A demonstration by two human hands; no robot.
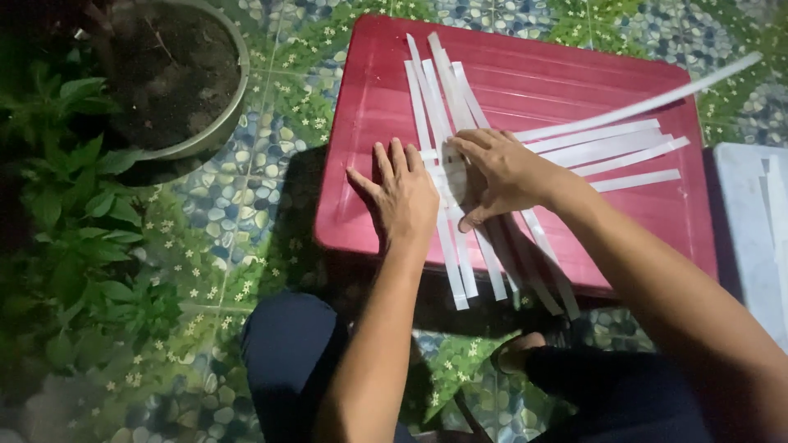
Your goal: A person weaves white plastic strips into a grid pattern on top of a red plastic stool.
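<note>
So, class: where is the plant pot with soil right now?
In the head view the plant pot sits at the upper left on the patterned floor, left of the red board and just above the green leafy plants.

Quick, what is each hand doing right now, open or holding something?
Left hand: open, flat, pressing on the white strips on the red lid.
Right hand: fingers curled on the crossing strips; a true grip cannot be told.

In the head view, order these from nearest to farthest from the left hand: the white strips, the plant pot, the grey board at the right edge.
1. White strips: under the left hand.
2. Plant pot: upper left, on the floor.
3. Grey board: far right edge.
</note>
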